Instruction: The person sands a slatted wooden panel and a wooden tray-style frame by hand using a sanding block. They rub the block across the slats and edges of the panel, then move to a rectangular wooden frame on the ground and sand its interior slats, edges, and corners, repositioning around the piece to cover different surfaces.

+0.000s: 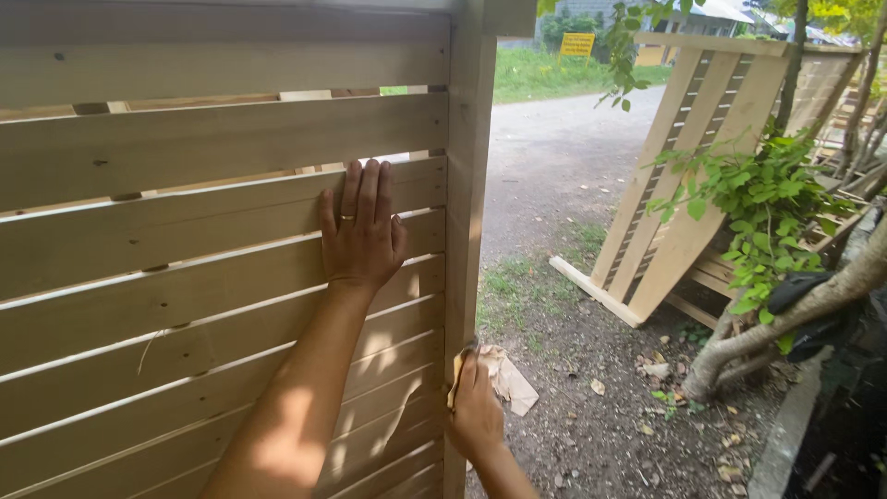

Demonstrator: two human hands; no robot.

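Note:
A pale wooden slatted panel (185,277) stands upright and fills the left half of the view. My left hand (362,231) lies flat on its slats, fingers together and pointing up, a ring on one finger. My right hand (474,411) is lower, at the panel's vertical edge post (468,185). It grips a folded piece of brownish sandpaper (504,374) pressed against the post's edge.
A second slatted wooden panel (684,176) leans against a tree at the right, with leafy branches (758,203) in front of it. A curved tree trunk (785,319) rises from bare dirt. A grey gravel road (554,148) and grass lie beyond.

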